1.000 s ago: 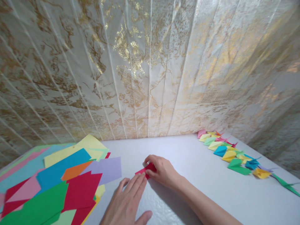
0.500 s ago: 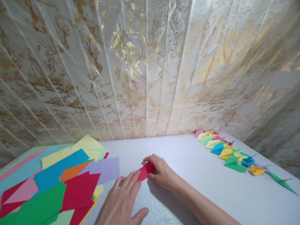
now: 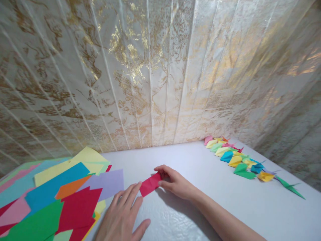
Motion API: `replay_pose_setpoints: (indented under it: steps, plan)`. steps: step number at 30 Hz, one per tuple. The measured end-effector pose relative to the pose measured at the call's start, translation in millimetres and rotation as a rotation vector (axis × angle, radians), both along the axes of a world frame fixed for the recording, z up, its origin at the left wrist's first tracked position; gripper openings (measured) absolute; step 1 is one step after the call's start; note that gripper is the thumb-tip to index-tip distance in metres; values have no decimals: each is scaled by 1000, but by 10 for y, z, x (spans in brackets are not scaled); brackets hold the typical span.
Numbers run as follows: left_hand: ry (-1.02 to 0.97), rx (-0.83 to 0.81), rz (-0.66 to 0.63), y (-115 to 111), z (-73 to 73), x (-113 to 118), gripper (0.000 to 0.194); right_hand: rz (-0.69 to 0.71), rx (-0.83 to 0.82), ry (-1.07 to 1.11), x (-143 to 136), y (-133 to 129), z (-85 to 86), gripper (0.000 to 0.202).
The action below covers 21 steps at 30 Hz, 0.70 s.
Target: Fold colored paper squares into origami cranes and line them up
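Note:
A small folded piece of red paper [image 3: 149, 185] lies at the middle of the white table [image 3: 185, 157], creased across its width. My right hand [image 3: 174, 183] pinches its right end between thumb and fingers. My left hand [image 3: 122, 212] rests flat with fingers stretched out, its fingertips at the paper's left edge. The thumb of that hand is spread away toward the right. My right fingers partly hide the far end of the paper.
Loose coloured sheets [image 3: 80, 207] overlap in a spread pile on the left. Folded paper cranes [image 3: 244, 172] in several colours stand in rows at the right edge. A white and gold patterned curtain [image 3: 140, 83] hangs behind the table.
The left fingers have drawn back a little from the red paper, so more of it shows. My right hand keeps its pinch. The whole view has shifted slightly.

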<state>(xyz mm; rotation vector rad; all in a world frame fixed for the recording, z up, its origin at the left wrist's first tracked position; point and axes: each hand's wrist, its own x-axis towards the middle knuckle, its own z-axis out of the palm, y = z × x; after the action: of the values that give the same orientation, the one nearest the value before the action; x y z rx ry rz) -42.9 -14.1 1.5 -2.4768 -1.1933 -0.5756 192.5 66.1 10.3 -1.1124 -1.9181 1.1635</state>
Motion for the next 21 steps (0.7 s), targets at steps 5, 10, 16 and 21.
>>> replay_pose_setpoints:
  steps: [5,10,16,21]
  plan:
    - [-337,-195,55,54,-45,1,44,-103,73,-50,-110,-106,58,30]
    - [-860,-428,133,227,70,71,60,-26,-234,477,-162,-91,54,15]
    - [-1213,-956,129,412,293,277,46,48,-350,727,-180,-66,-2,39]
    - [-1457,-1025,84,388,298,310,47,27,-323,785,-177,-76,-38,45]
